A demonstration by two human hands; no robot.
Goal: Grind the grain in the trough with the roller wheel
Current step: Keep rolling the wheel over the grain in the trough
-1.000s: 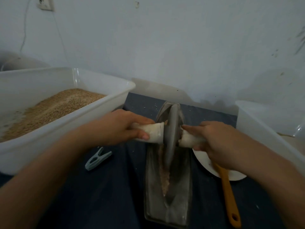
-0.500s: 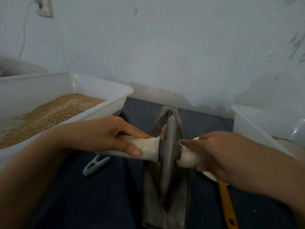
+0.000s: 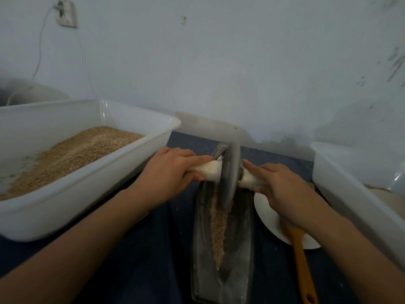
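Pretty dim overall, flat bluish-grey light with no hard glare. Soft shadows sit on the wall point(image 3: 219, 62) behind the tubs and under the forearms. The whole shot is a bit soft and noisy, the dark counter point(image 3: 142, 270) loses detail, and wide-angle stretch bends the tub point(image 3: 131, 154) edges near the frame sides.

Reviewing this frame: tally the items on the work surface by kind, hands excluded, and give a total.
White plastic tubs: 2, left tub holding grain, right tub
Metal trough: 1
Roller wheel: 1
White plate: 1
Orange-handled utensil: 1
Total: 6
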